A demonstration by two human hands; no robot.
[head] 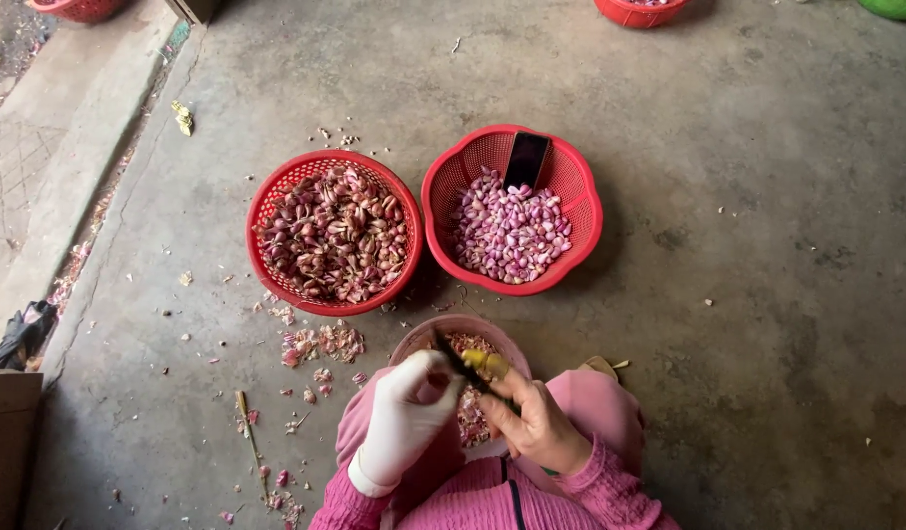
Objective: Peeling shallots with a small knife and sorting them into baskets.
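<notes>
Knife (463, 368) in the right hand (536, 422), fingers wrapped tight around it, its dark blade pointing at the gloved left hand (409, 407). That hand is curled shut; I cannot tell what is inside. Both hands sit over a pink bowl (428, 334) of peels. Farther off, the left red basket (276, 191) holds unpeeled bulbs and the right red basket (580, 177) holds peeled ones and a phone (526, 159).

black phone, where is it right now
In the head view the black phone leans against the far inner wall of the right-hand red basket, above the heap of peeled shallots.
</notes>
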